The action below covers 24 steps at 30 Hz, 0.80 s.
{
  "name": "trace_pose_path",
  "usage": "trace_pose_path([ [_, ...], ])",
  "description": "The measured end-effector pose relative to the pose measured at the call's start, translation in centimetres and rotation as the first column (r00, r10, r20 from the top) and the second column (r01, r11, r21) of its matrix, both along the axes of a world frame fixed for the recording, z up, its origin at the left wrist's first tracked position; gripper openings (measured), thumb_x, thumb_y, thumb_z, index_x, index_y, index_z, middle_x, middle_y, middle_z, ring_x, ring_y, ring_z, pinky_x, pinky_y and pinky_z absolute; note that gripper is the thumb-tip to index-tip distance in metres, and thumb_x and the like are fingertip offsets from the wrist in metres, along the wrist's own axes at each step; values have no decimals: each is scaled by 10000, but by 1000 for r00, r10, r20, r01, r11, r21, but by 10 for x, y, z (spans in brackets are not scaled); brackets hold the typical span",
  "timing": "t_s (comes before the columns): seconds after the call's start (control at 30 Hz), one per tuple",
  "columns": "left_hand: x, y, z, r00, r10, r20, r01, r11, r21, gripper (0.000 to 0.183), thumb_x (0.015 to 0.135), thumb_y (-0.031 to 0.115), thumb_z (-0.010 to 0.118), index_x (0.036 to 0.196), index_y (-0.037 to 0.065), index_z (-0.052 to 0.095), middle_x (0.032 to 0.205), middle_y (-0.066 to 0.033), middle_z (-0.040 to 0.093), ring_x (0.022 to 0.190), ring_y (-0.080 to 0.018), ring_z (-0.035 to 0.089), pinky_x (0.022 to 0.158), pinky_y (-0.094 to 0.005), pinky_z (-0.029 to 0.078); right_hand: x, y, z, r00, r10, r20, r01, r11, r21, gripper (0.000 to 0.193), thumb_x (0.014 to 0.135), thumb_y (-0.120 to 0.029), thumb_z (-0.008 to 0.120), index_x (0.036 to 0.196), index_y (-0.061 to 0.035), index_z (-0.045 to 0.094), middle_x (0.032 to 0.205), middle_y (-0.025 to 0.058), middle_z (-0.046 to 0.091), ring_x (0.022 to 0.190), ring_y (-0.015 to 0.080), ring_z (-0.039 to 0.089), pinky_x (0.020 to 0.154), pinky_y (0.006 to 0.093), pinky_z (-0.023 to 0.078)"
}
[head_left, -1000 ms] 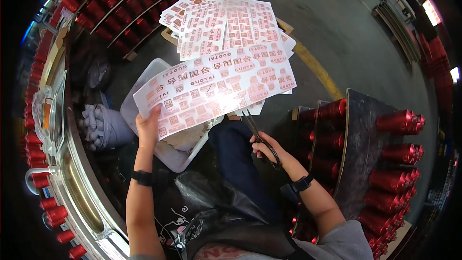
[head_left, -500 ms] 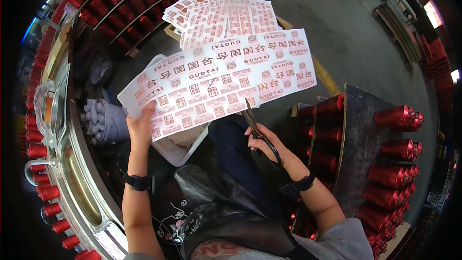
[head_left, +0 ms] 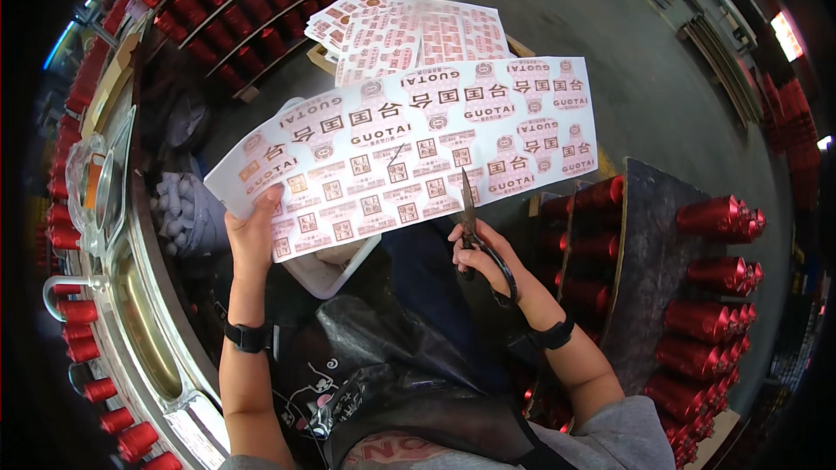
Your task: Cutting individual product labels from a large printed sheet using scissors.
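A large white sheet printed with reddish-brown labels [head_left: 383,157] is held up in front of me. My left hand [head_left: 252,224] grips its lower left edge, the thumb lying on the printed face. In my right hand [head_left: 484,259] is a pair of dark scissors [head_left: 471,209], fingers wrapped in the handles. The blades point up and overlap the sheet's lower edge, right of its middle. They look closed or nearly so; whether they touch the paper I cannot tell. A short dark slanted mark or slit shows mid-sheet.
A stack of similar printed sheets [head_left: 461,26] lies beyond. Below the held sheet stands a white tub [head_left: 335,283]. Red bottles [head_left: 710,270] line a dark rack at right, with more on shelves [head_left: 252,0] at upper left. A bench with a metal basin [head_left: 144,331] runs along the left.
The held sheet has shifted slightly right, its right end most. My right hand and the scissors have moved slightly right, and the blades now stand more upright.
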<state>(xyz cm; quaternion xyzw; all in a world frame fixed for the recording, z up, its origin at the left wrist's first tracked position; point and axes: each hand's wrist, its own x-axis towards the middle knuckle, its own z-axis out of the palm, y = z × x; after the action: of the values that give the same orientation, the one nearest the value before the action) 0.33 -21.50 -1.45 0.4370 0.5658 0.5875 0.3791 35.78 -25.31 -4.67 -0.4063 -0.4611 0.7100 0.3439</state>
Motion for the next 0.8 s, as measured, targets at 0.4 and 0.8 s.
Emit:
trace_pose_path([
  [0.4,10,-5,16,1000,9,25,-9,1000,11,240,877,29,648,1106,-40,632,1016,-56,667,884,-102,600,792,-234,480,1,-16,15,998,-50,32,49,998,26,232,872,-102,582,1086,-55,506,792,-10,515,714,69,493,663,217,402],
  [0.8,16,1,6,1000,14,-21,-14,1000,26,259,872,40,671,1110,-43,613,1052,-79,653,926,-130,599,825,-258,480,39,0,-7,997,-59,41,55,995,80,206,885,-129,570,1074,-70,514,791,-24,500,724,57,479,671,212,394],
])
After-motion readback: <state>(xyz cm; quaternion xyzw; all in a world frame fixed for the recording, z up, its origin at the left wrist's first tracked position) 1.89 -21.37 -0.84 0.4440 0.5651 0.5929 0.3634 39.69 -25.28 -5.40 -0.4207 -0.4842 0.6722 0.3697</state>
